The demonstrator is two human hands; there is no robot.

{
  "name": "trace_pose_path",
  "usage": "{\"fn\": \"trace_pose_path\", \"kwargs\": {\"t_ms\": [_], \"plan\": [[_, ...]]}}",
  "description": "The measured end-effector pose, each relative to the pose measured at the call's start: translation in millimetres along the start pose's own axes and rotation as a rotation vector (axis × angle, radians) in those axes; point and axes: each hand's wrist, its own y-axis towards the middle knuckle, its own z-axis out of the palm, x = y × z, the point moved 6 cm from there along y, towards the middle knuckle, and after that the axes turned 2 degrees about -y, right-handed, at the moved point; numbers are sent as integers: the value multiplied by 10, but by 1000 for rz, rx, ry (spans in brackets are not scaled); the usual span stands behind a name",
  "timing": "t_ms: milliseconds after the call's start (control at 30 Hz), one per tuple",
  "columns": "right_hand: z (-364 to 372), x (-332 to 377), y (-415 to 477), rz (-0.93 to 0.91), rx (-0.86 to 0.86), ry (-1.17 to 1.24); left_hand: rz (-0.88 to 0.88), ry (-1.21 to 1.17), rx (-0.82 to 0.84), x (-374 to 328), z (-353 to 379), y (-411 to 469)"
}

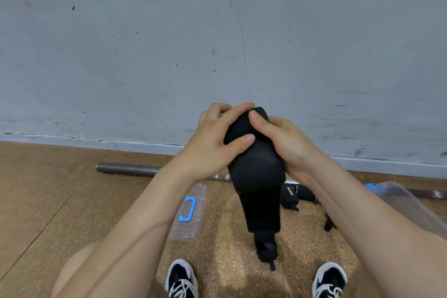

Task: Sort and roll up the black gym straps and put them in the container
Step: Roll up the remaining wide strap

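1. clear plastic lid with blue handle (191, 211) lies on the floor (72, 201).
2. left hand (212, 145) curls its fingers round a wide black padded gym strap (256, 169), held mid-air.
3. right hand (290, 145) grips its other side.
4. clear plastic container (401, 203) sits far right.

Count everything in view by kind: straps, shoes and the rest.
Held strap: 1
Floor straps: at least 2, partly hidden by an arm
Container: 1
Lid: 1
Bar: 1
Shoes: 2
Total: at least 8
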Motion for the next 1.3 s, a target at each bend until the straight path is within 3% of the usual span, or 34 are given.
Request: {"fn": "trace_pose_path", "kwargs": {"t_ms": [67,133,267,467,700,800,933,1033,1133,1200,1300], "plan": [[-4,34,-11,-35,19,7,-167,-296,13,60,-86,-22],[32,62,-35,-56,62,23,-250,-394,18,97,-157,-35],[111,23,-34,-24,79,80,-184,-422,-68,61,-187,-16],[167,32,-51,-9,10,101,-21,-194,-92,-58,-145,-43],[97,167,-106,-149,64,167,-219,-495,24,-37,-206,-66],[-11,203,-75,-114,202,-52,-150,-382,36,-73,-224,-49],[-96,158,-97,-32,395,-564,-110,-116,150,-116,-38,-59],[25,45,-94,-89,360,-1086,-132,61,221,-116,94,-58],[78,94,-51,-164,283,-1102,-138,27,169,-151,59,-60],[-4,182,-19,-216,219,-1029,-175,-220,104,-113,-53,-76],[-62,267,2,-288,152,-935,-235,-541,192,-27,-146,-143]]}}
